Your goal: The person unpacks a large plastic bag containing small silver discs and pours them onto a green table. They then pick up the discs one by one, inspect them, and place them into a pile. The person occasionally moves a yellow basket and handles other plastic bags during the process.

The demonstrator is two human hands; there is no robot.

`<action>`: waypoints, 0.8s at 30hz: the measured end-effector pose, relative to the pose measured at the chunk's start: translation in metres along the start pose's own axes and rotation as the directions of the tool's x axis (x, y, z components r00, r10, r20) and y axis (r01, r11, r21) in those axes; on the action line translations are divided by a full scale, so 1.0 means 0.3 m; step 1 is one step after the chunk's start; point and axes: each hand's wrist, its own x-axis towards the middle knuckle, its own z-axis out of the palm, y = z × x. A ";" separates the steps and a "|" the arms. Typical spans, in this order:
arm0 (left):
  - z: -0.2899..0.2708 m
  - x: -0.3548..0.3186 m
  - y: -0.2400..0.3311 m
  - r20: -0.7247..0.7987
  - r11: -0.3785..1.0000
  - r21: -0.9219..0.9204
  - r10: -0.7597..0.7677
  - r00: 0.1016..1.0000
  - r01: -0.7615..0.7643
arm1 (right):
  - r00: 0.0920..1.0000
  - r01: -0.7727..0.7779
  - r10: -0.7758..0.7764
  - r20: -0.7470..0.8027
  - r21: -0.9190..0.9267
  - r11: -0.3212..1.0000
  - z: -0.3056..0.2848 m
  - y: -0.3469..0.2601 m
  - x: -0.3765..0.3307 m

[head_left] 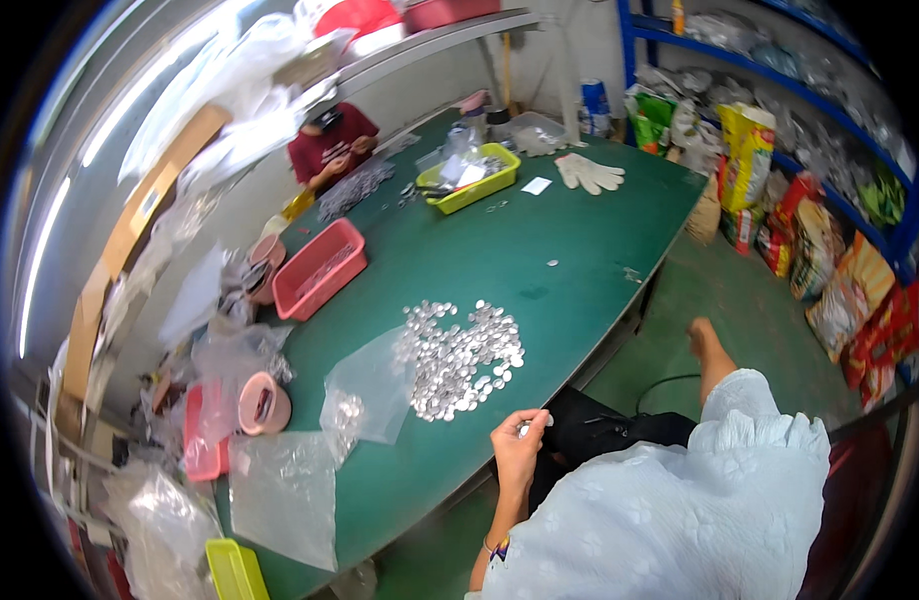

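The person wears a loose white top (680, 510) with ruffled, textured fabric, dark trousers (600, 432), and a colourful wristband (498, 546).

I read this as a small packing workshop: green worktable (540, 240) with sorting trays (321, 268), plastic bags (280, 490), loose metal discs (460, 355), blue stock shelving (780, 90).

Bright window glare upper left; fisheye-bent, dark, soft edges.

A single head-worn fisheye view looks steeply down and forward from above the person's white-sleeved shoulder at lower right, across the green table (540, 250) filling the centre, toward blue shelving (780, 90) at upper right, edges bending near the rim.
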 end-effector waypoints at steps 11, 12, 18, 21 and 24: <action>-0.159 -0.040 -0.054 -0.212 0.993 0.117 0.000 0.977 0.025 | 0.294 0.688 -0.281 0.913 0.002 0.726 -0.207 -0.729 -1.095; -0.155 -0.035 -0.061 -0.210 0.994 0.106 0.021 0.978 0.001 | 0.298 0.735 -0.307 0.904 -0.012 0.678 -0.199 -0.690 -1.087; -0.213 0.004 -0.046 -0.220 0.993 0.009 -0.112 0.969 0.117 | 0.160 0.966 -0.742 0.651 0.052 0.254 -0.169 -0.499 -1.062; -0.250 0.072 -0.030 -0.196 0.994 -0.057 -0.105 0.975 0.096 | 0.107 0.993 -0.813 0.572 -0.014 0.120 -0.272 -0.648 -1.139; -0.279 0.140 0.025 -0.260 0.996 -0.067 -0.077 0.962 0.062 | 0.004 0.999 -0.919 0.393 -0.034 -0.010 -0.366 -0.859 -1.213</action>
